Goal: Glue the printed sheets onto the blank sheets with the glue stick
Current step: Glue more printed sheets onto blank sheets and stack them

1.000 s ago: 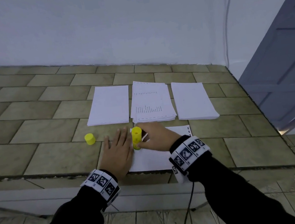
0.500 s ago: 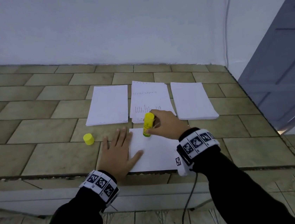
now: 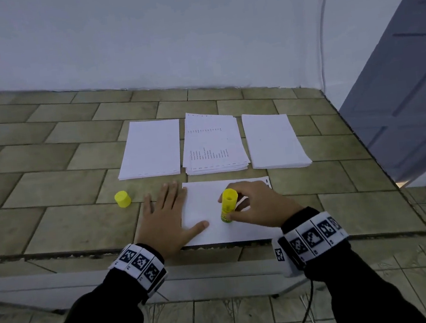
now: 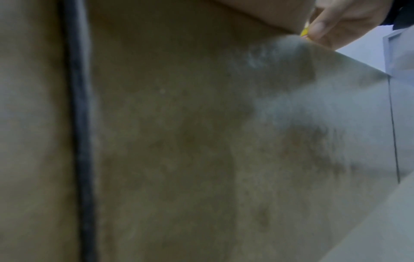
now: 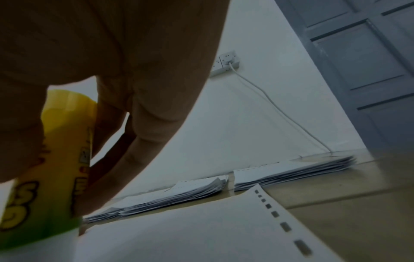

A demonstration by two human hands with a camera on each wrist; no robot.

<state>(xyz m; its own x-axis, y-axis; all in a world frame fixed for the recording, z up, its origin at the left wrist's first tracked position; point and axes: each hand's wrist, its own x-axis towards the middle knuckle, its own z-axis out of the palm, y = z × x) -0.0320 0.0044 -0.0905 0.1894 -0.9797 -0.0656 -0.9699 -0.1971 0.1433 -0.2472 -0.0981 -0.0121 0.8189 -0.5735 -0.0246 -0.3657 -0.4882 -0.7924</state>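
Lying at the near edge of the tiled surface (image 3: 54,227), the single white sheet (image 3: 214,230) shows a row of punched holes along its right edge. The left hand (image 3: 165,220) rests flat, fingers straight and slightly apart, thumb on the sheet's left part. The right hand (image 3: 259,209) grips the yellow glue stick (image 3: 228,205) with curled fingers, its lower end touching the sheet. Three paper stacks lie beyond; the middle stack (image 3: 212,145) is printed. The yellow cap (image 3: 122,198) stands left of the left hand.

Left hand (image 3: 166,218) flat, fingers spread; right hand (image 3: 258,206) curled in grip, both forearms extended.
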